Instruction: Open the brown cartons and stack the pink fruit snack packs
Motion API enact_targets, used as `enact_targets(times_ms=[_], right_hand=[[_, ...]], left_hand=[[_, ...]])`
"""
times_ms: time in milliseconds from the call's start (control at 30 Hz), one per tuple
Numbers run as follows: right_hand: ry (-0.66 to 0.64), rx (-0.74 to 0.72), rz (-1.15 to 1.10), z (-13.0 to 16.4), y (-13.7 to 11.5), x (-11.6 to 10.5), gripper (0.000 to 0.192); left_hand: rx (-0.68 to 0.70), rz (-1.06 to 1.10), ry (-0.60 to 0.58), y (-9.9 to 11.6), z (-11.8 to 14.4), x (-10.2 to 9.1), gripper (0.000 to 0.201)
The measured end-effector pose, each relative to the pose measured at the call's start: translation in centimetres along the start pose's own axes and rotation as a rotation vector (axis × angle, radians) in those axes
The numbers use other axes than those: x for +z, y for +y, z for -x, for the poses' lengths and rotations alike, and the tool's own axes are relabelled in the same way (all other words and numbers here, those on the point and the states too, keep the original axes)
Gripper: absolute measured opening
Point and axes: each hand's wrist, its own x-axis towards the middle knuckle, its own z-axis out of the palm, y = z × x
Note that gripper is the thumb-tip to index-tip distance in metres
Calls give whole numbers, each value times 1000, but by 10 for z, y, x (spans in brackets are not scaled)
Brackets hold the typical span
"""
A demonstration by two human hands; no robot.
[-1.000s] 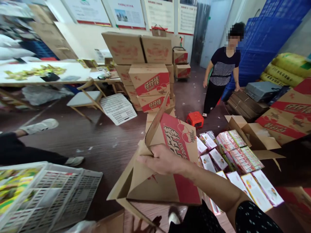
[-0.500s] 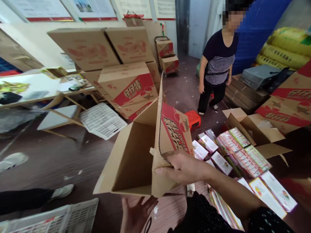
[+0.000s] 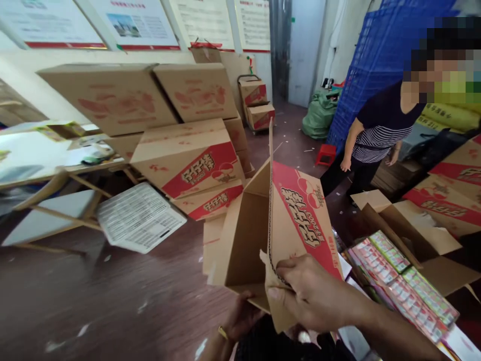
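Note:
An empty brown cardboard box [image 3: 248, 235] with a red printed side is held up in front of me, its open end facing left. My right hand [image 3: 308, 293] pinches the torn lower flap at the box's near corner. My left hand [image 3: 240, 318], with a ring on one finger, presses up against the box's bottom edge from below. Flat packs of colourful product [image 3: 402, 281] lie in another open box to the right of my right arm.
A stack of closed cartons [image 3: 176, 135] stands behind the box. A white crate [image 3: 139, 215] leans against it. A folding table [image 3: 48, 160] is on the left. A person in a striped top [image 3: 372, 135] stands at right beside blue crates [image 3: 372, 55]. A red stool [image 3: 326, 153] sits on the floor.
The box has swung upright and closer. My left hand came up from below and now touches its bottom edge. The view shifted, and the standing person now appears farther right.

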Motion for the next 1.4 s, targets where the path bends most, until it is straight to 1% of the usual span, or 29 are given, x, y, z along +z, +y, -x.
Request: enact_targets(times_ms=[100,200,267,367,467,533,633,733,833,900,933,1033,1100,1167,1267,1333,1400], right_hand=[[162,78,9,-25,13,-12,31],[292,183,36,-50,26,-21,32],[338,231,11,-67,37,-27,35],[384,284,-31,-93,57,-42,42],[443,339,-1,-117,86,-61,40],[481,359,39,-135,112,-75,35],[532,351,99,-168,161,-103,34],[531,355,95,-209,217,-141,36],[533,399,77,-249,274,-182,32],[558,452,74,-271,309,-203,30],[571,482,65,-279,326,-211,30],[610,556,10,-298,370,-219,28],[617,584,-15,-307,393,-218,28],[614,607,-11,-314,412,-214,29],[632,664,-16,-323,434,-212,31],[672,730,-71,-324,446,-213,33],[741,819,-176,-323,458,-216,36]], left_hand=[[-64,-64,-47,55,-22,36,11],[-100,-137,-51,103,-41,70,13],[-151,-176,-80,129,-56,88,14],[-245,-186,-136,161,-86,107,20],[-276,-184,-180,191,-120,125,28],[-263,-195,-181,214,-144,143,28],[-251,-210,-144,254,-184,179,22],[-251,-206,-103,299,-228,224,20],[-207,-193,-35,348,-270,272,18],[-170,-206,17,381,-295,303,14],[-158,-221,43,397,-307,317,13],[-133,-258,126,439,-340,353,14],[-111,-266,163,460,-360,369,14],[-81,-267,187,475,-377,378,16],[-36,-265,210,493,-398,387,18],[-7,-272,226,506,-410,393,19],[20,-280,231,522,-421,403,21]])
